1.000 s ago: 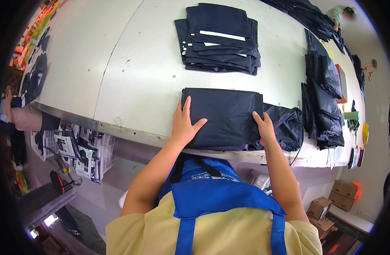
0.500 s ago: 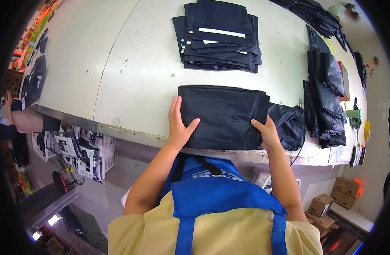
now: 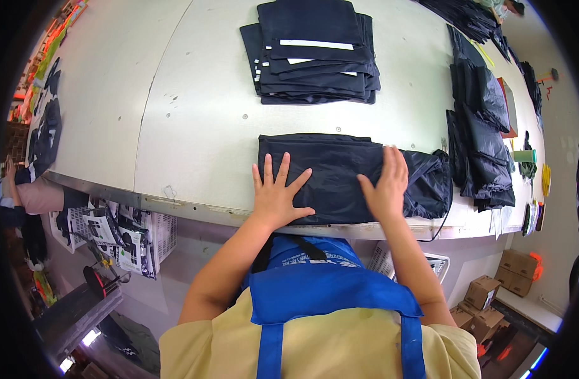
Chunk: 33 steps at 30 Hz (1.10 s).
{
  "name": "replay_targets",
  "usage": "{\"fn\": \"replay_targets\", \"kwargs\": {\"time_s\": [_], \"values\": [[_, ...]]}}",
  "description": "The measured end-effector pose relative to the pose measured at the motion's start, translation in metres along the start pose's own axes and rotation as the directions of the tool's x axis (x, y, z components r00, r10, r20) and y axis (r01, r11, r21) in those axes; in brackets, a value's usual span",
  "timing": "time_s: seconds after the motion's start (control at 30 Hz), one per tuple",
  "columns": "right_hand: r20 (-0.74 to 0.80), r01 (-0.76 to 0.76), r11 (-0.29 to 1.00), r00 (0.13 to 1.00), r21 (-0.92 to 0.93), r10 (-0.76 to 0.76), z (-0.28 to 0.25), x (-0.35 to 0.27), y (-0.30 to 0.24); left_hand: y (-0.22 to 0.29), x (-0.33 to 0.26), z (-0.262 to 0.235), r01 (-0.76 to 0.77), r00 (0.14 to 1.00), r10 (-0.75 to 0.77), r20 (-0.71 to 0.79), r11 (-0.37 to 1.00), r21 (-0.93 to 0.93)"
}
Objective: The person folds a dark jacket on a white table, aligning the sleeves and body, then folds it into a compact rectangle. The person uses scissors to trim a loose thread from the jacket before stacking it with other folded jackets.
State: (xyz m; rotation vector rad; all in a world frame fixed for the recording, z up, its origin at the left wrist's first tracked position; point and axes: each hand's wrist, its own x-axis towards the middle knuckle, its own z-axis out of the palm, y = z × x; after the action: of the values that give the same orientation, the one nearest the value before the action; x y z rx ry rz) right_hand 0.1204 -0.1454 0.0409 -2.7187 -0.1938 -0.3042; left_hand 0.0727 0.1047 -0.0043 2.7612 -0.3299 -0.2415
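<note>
A piece of shiny black fabric (image 3: 340, 183), folded into a wide rectangle, lies along the near edge of the table. My left hand (image 3: 280, 194) rests flat on its left part with the fingers spread. On its right part lies my right hand (image 3: 388, 184), fingers stretched out and thumb apart. Just right of that hand is a crumpled black fabric section (image 3: 425, 183) with a thin dark cord hanging over the edge; whether it joins the folded piece is hidden. Farther back sits a stack of folded black fabric pieces (image 3: 315, 54), some with white strips.
Piled black fabric bundles (image 3: 482, 126) lie on the right of the white table (image 3: 195, 120). Beyond them stand a green spool (image 3: 524, 156) and an orange-edged box (image 3: 508, 107). Crates with packaged goods (image 3: 135, 234) hang below the left edge. Other people appear at far left and top right.
My right hand has moved from gripping the fabric's right edge to lying on top. My left hand has slid inward and spread its fingers. The fabric's right end now looks folded over.
</note>
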Motion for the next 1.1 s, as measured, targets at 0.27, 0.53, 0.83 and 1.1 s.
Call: {"fn": "replay_targets", "kwargs": {"time_s": [0.27, 0.53, 0.83, 1.1], "values": [[0.319, 0.01, 0.989, 0.947, -0.145, 0.037, 0.057, -0.022, 0.007, 0.007, 0.01, 0.004, -0.047, 0.999, 0.047, -0.005, 0.999, -0.025], [-0.302, -0.292, 0.955, 0.907, 0.056, 0.295, -0.003, 0.012, 0.14, 0.019, 0.014, -0.008, -0.04, 0.996, 0.034, 0.088, 0.997, 0.063], [0.134, -0.696, 0.685, 0.674, -0.214, 0.727, -0.057, 0.003, 0.305, 0.089, 0.108, 0.005, -0.734, 0.663, 0.725, 0.184, 0.678, -0.025], [0.328, -0.677, 0.652, 0.736, 0.341, 0.593, -0.165, 0.081, 0.226, 0.129, 0.152, 0.03, -0.725, 0.665, 0.67, 0.33, 0.684, 0.073]]}}
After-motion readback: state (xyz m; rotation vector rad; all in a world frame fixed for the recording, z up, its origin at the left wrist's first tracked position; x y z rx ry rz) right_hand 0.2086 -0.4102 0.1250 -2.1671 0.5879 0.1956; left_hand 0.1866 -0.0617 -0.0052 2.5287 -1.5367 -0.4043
